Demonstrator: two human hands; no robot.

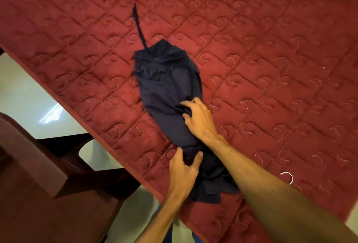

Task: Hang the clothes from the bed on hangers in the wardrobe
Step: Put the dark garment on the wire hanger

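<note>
Navy garment (166, 79): lies crumpled on the bed, lengthwise from its near edge toward the middle; one thin strap (138, 27) trails toward the far side.
Right hand (199, 118): on the garment's middle, fingers curled into a bunched fold of cloth.
Left hand (184, 169): at the garment's near end, thumb and fingers pinching the fabric.
Bedspread (271, 48): red, quilted, under the garment.
White hook (287, 176): on the bedspread, just beside the right forearm.
Wooden furniture (29, 165): left of the bed's edge, on a pale floor (23, 87).
</note>
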